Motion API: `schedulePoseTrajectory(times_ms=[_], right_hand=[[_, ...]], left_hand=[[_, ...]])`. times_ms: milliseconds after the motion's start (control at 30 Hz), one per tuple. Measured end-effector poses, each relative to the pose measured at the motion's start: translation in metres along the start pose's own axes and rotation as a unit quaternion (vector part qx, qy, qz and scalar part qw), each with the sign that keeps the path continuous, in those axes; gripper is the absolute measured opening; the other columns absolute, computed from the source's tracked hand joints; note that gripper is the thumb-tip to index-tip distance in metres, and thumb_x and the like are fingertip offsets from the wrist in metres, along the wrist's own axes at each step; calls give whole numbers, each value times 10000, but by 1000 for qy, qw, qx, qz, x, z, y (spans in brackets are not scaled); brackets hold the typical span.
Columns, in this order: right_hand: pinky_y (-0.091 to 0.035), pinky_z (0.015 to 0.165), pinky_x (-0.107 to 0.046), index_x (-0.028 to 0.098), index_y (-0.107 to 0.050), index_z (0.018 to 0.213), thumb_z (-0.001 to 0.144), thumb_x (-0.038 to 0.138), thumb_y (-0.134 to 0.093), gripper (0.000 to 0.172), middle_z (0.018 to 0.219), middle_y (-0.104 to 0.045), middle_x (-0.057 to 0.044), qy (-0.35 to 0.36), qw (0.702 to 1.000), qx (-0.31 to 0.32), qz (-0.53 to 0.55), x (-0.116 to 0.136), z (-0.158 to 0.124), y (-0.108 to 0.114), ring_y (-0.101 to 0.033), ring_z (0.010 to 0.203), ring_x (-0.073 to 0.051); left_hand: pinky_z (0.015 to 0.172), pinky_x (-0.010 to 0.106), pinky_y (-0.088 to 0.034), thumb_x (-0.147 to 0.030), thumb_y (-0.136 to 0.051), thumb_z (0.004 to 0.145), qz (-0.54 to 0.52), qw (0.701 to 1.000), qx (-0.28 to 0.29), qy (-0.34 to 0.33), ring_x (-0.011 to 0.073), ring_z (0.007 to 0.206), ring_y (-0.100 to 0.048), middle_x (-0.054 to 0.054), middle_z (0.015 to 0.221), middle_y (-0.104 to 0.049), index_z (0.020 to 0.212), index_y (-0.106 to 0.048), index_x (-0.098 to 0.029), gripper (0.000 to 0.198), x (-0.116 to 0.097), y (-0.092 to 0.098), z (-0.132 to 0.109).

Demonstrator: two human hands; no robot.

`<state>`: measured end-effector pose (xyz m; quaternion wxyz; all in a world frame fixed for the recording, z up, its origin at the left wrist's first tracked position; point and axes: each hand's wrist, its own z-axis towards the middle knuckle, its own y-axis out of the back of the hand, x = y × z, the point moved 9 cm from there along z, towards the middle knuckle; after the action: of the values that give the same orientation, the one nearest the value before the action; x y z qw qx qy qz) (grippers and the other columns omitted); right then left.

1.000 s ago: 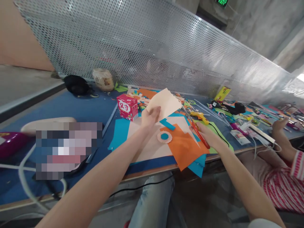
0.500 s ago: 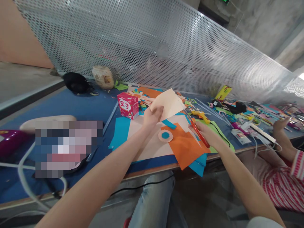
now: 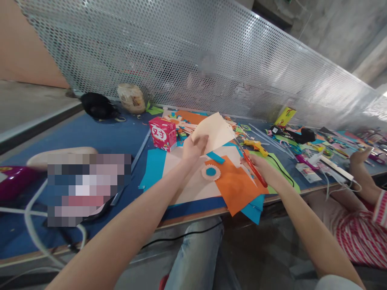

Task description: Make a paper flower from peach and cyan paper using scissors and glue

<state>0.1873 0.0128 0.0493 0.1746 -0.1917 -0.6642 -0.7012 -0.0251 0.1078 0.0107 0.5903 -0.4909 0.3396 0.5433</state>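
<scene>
My left hand (image 3: 193, 148) is closed on a cream paper sheet (image 3: 215, 132), held tilted above the table. In my right hand (image 3: 262, 168) are red-handled scissors (image 3: 251, 166), whose blades point up toward the sheet's right edge. Under both hands lie an orange sheet (image 3: 237, 186), a larger cream sheet (image 3: 193, 181) and blue sheets (image 3: 154, 167). A small scalloped paper disc with a blue centre (image 3: 211, 172) rests between my hands.
A red carton (image 3: 162, 133) stands left of the sheet. A yellow glue gun (image 3: 256, 146) lies behind the scissors. Paper scraps and tools cover the right of the blue table (image 3: 102, 137). Another person's hand (image 3: 360, 156) and striped sleeve are at far right. A perforated metal screen (image 3: 193, 60) backs the table.
The view shifted slightly between frames. My left hand brought the cream sheet a little right and nearer the scissors. My right hand has barely moved.
</scene>
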Motion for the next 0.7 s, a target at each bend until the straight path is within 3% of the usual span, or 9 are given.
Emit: schedulePoseTrajectory(times_ms=[167, 400, 600, 700], right_hand=[[-352, 445, -280, 242, -440, 528, 770, 527, -421, 374, 458, -440, -14, -10, 1000, -9, 9, -4, 5, 1, -498, 461, -172], [-359, 460, -298, 237, -504, 578, 732, 598, -444, 396, 455, -433, -7, -51, 999, 6, -4, -14, 2, -1, -506, 452, -185], [-372, 438, -261, 224, -495, 617, 749, 597, -421, 402, 433, -411, 15, -9, 999, 27, 44, -6, -2, -6, -496, 452, -156], [-382, 450, -247, 205, -465, 630, 753, 594, -415, 411, 465, -428, 20, -25, 999, 35, 29, -6, -4, -6, -482, 449, -131]], left_hand=[[626, 241, -485, -410, -627, 664, -2, 1000, 13, -25, 168, 742, -609, 57, 775, -658, 779, -629, -146, 288, -5, -3, -1], [588, 242, -477, -398, -651, 625, 8, 1000, 1, 13, 169, 685, -604, 40, 696, -642, 729, -613, -154, 268, -3, 0, -1], [600, 224, -480, -399, -647, 630, 40, 999, 1, 13, 183, 748, -614, 43, 698, -650, 778, -610, -145, 297, -3, 0, -2], [605, 215, -481, -396, -631, 644, 53, 998, 13, 12, 181, 762, -615, 48, 715, -658, 803, -612, -129, 311, -6, -3, -4]])
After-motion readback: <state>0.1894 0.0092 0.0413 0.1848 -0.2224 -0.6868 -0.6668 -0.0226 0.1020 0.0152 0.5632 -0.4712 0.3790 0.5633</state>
